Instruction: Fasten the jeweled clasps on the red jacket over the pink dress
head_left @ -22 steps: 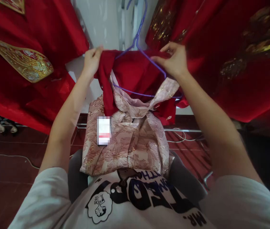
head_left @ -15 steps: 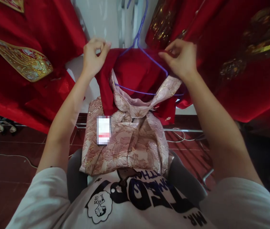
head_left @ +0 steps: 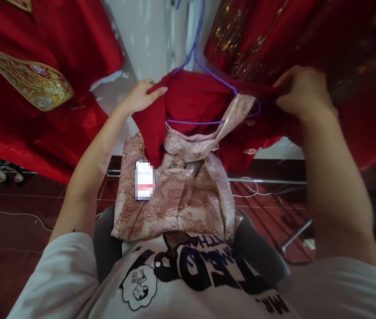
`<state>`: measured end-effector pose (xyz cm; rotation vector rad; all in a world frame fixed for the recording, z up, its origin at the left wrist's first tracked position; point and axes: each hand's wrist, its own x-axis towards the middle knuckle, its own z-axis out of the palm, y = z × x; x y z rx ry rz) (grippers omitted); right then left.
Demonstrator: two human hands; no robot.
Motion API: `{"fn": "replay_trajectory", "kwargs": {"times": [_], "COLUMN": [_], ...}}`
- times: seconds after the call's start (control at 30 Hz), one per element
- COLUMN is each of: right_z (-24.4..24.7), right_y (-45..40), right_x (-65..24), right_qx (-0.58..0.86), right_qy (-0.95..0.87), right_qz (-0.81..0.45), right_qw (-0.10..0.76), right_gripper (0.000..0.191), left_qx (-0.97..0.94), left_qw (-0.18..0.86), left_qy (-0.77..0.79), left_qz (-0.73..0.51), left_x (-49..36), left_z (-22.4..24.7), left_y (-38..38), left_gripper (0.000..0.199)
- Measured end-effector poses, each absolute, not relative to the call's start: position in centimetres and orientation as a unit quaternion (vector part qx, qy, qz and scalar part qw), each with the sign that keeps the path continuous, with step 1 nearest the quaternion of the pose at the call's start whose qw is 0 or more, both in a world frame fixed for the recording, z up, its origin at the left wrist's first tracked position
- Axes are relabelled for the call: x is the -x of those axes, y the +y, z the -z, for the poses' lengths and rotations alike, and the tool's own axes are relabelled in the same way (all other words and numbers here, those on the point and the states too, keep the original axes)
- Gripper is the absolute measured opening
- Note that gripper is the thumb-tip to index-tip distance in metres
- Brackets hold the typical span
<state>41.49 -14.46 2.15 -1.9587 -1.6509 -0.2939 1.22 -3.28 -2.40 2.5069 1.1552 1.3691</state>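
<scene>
At the far left of the frame we see a hanging red robe with gold embroidery (head_left: 25, 84) filling the upper left corner. Moving right, our left arm reaches up from the lower left, and the left hand (head_left: 139, 95) pinches the left edge of a red garment (head_left: 191, 95), thumb on top, fingers closed on the cloth. That garment sits in the upper middle of the frame, draped over a purple hanger (head_left: 208, 71) whose hook rises out of the top edge. Below it, a pink floral brocade garment (head_left: 178, 195) hangs down to our chest, carrying a blurred tag (head_left: 144, 180). Further right, our right hand (head_left: 303, 93) is curled shut, gripping the red garment's right side. More red and gold cloth (head_left: 357, 66) crowds the upper right, pressing close around that hand.
</scene>
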Motion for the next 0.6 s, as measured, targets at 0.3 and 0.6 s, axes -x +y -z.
{"fn": "replay_trajectory", "kwargs": {"times": [0.3,0.6], "right_z": [-1.5,5.0], "right_y": [-16.3,-10.8], "right_x": [-39.3,-28.6], "right_qx": [0.631,0.345], "right_qy": [-0.626,-0.818], "right_qz": [-0.281,-0.165], "right_qw": [0.363,0.429], "right_gripper": [0.039,0.019], "left_qx": [-0.794,-0.783], "left_qw": [0.042,0.021], "left_qy": [0.373,0.386], "left_qz": [-0.478,-0.488], "left_x": [-3.0,-2.6], "left_z": [4.7,4.9], "left_y": [-2.3,-4.4], "left_gripper": [0.062,0.052]}}
